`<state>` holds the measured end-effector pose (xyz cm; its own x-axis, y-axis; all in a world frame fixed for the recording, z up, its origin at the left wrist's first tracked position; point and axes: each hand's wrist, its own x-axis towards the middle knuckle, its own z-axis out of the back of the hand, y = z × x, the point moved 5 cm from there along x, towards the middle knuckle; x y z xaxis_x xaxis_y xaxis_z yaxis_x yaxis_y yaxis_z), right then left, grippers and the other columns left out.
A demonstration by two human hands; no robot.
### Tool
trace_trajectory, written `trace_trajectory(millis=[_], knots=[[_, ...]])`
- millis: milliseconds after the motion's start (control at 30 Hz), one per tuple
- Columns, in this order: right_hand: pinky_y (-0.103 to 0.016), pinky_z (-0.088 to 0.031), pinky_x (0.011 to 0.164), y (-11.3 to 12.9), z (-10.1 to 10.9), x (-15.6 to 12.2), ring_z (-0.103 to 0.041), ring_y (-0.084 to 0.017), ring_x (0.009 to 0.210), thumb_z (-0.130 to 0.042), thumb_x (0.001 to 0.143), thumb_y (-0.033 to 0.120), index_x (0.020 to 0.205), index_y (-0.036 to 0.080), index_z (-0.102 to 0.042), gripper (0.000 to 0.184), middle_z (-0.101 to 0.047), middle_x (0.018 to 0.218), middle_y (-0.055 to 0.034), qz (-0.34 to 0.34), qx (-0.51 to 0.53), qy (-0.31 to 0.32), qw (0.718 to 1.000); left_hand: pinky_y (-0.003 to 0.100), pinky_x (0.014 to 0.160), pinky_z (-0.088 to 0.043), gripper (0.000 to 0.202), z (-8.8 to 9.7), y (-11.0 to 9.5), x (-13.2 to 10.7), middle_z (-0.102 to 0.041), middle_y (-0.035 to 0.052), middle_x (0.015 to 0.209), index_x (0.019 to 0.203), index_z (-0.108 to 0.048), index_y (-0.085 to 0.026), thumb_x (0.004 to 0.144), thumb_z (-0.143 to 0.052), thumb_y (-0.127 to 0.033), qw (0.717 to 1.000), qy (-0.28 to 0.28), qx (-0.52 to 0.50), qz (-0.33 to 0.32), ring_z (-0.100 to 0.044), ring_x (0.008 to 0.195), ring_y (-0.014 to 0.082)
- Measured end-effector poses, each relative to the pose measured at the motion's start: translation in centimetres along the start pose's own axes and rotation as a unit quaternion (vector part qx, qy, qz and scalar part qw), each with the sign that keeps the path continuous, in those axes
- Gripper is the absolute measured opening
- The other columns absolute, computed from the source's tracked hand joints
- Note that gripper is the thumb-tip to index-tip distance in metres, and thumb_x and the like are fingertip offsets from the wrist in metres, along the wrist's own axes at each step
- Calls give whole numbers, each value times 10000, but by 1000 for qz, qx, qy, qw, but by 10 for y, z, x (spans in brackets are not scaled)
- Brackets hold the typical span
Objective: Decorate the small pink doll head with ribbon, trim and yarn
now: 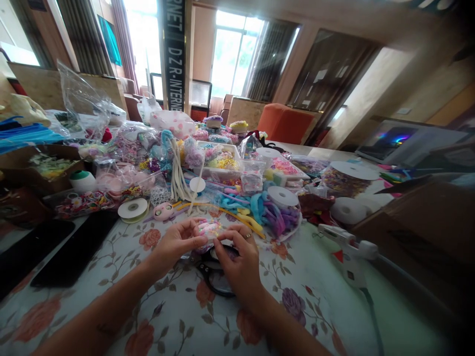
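Between both hands, above the table, is a small pink and white piece with yellow bits; its exact kind is too small to make out. My left hand has its thumb and fingers closed around the left side of it. From the right, my right hand pinches at its lower edge, thumb against fingertips, a ring on one finger. Beneath the hands lie black-handled scissors on the flowered tablecloth, partly covered by the right hand.
A white glue gun with a cord lies to the right, by a cardboard box. Two dark phone-like slabs lie left, one a black phone. Ribbon spools, purple and blue fuzzy stems and bagged trinkets crowd the far side.
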<state>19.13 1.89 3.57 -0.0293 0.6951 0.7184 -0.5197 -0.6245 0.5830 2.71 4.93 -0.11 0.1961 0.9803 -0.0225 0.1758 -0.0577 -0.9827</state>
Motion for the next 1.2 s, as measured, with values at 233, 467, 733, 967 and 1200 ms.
trace_trajectory(millis=[233,467,733,967,1200], knots=[[-344,-477,760,0,-2,-1,-572,-200,855,-621,841,170,797,182,-628,46,-555,875,-55,4,-2,6,1000,332,886,-461,277,-2,-5,-2,-632,115,1241,617,-574,-189,648,-826,-300,1000,-1,3,7,-520,1227,317],[-356,-486,745,-1,-1,-2,-571,-204,843,-601,832,175,795,196,-623,47,-562,875,-52,-2,-2,3,1000,324,863,-488,299,-2,-4,-1,-624,121,1237,611,-554,-178,648,-827,-293,1000,7,-3,2,-542,1200,307],[-361,-484,747,0,-1,-2,-570,-203,830,-605,818,179,768,196,-620,55,-559,871,-49,-12,0,8,1000,327,867,-481,321,-5,-7,-2,-640,121,1194,607,-521,-181,631,-827,-275,1000,7,-13,-2,-574,1150,294],[-345,-478,748,0,-1,-1,-570,-191,827,-612,813,159,770,186,-620,51,-546,863,-44,-7,15,5,1000,307,801,-468,360,-9,-8,-2,-657,65,1042,703,-494,-196,613,-834,-274,999,14,-41,-2,-618,974,230],[-344,-490,740,4,0,-2,-574,-192,825,-611,812,154,771,191,-617,55,-550,867,-46,2,13,0,1000,281,727,-461,389,-9,-4,-2,-634,24,887,720,-465,-205,643,-832,-308,999,31,-37,-6,-613,868,194]])
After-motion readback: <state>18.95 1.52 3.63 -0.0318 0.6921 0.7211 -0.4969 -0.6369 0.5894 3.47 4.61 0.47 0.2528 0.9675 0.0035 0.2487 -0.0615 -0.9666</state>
